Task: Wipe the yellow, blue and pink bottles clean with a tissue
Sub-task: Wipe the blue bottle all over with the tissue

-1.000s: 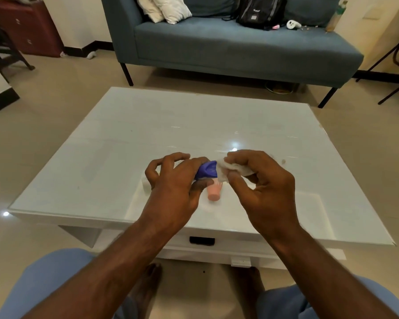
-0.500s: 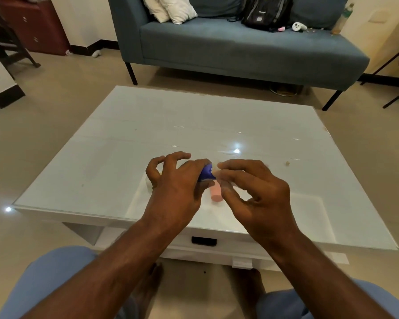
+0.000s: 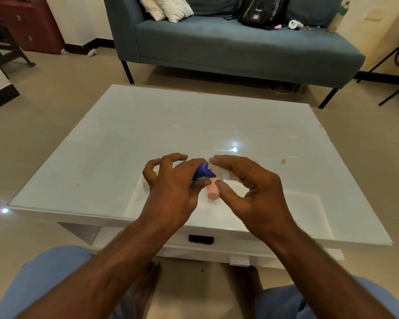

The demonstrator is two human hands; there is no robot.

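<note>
I am sitting at the white glass worktop (image 3: pixel 115 143) that is filling the middle of the frame, working just below its centre. My left hand (image 3: pixel 173 187) is gripping the blue bottle (image 3: pixel 203 172), fingers curled round it so only a short stretch of its deep blue body is showing between my two hands. My right hand (image 3: pixel 251 187) is holding the white tissue (image 3: pixel 224 172) against the bottle's exposed end, with the fingers bent over the top of the tissue and the thumb tucked below. To do this step well, I think I should be keeping the left grip firm, turning the bottle a little at a time, and dragging a fresh fold of tissue along each newly exposed strip, so that the part now hidden under my left palm is getting wiped too. The pink bottle (image 3: pixel 212 192) is lying on the worktop right below the blue one, its pale, matte end pointing toward the lower edge of the frame. A sliver of yellow (image 3: pixel 156 173) is peeking out beside my left fingers; I cannot tell whether that is the yellow bottle.
</note>
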